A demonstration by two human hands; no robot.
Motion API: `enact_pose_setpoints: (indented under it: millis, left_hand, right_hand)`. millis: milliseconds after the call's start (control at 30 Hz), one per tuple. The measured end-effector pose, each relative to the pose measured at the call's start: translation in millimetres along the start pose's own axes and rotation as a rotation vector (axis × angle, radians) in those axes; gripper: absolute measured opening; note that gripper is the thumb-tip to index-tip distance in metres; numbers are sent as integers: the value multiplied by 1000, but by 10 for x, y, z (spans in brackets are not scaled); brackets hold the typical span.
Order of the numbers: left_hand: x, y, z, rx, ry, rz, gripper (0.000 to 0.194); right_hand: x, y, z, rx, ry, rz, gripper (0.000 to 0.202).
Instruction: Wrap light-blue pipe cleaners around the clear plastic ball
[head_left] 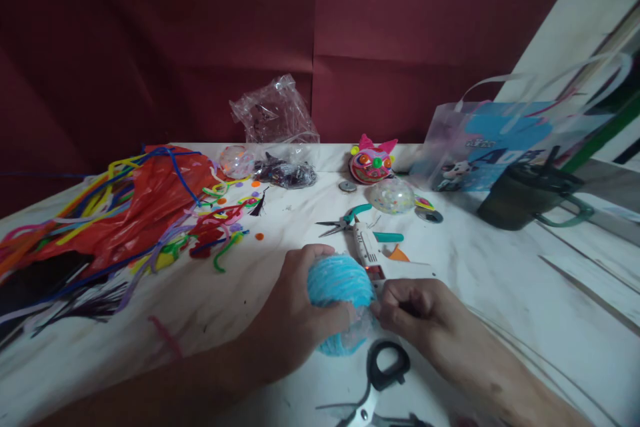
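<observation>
My left hand (300, 300) is wrapped round a clear ball wound with fuzzy light-blue pipe cleaner (340, 280), its thumb across the front. Part of the ball's lower right side shows bare and transparent. Against that right side, the fingers of my right hand (417, 310) are pinched together; whatever they hold is too small or hidden to make out. Just beyond the ball lies a white hot glue gun (367, 243) with an orange trigger. Teal-handled pliers (345, 223) lie partly under it. Black-handled scissors (385, 367) rest on the table in front of the ball.
Colourful pipe cleaners and red plastic (125, 213) spread over the left side. At the back are a crinkled clear bag (280, 113), a pink decorated lion-like head (373, 161) and a clear dome (393, 197). A dark mug (525, 197) and a translucent gift bag (470, 140) stand right.
</observation>
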State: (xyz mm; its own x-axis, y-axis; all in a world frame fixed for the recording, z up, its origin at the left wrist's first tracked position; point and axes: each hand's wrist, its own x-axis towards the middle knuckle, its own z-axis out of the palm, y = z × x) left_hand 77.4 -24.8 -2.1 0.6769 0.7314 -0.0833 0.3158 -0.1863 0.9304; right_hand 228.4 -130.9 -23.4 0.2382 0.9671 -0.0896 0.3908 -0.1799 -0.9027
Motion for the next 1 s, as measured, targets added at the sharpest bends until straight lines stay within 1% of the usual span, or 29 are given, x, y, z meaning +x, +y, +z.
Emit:
enact_pose_setpoints:
  millis: [167, 267, 400, 467, 533, 700, 867, 1000]
  left_hand:
    - [-9, -17, -7, -7, -29, -24, 51]
    - [0, -29, -24, -23, -25, -20, 52]
    - [28, -22, -53, -53, -41, -35, 53]
    - [40, -13, -60, -74, -58, -58, 54]
    - [44, -8, -60, -86, -62, -77, 55]
    - [38, -17, -66, -92, -60, -69, 56]
    - [36, -36, -81, -137, -50, -66, 53]
    - [41, -40, -83, -166, -46, -79, 55]
  right_hand:
    - [10, 29, -1, -76, 95, -9, 40]
    - [3, 18, -96, -139, 140, -45, 41]
    - [-26, -57, -266, -178, 132, -136, 36]
    - [-40, -71, -309, -197, 156, -159, 35]
    - [-48, -49, -317, -223, 191, -166, 35]
    - [-24, 75, -346, -299, 302, -181, 32]
    - [29, 126, -489, -357, 331, -192, 32]
    - [58, 136, -593, -347, 386, -161, 39]
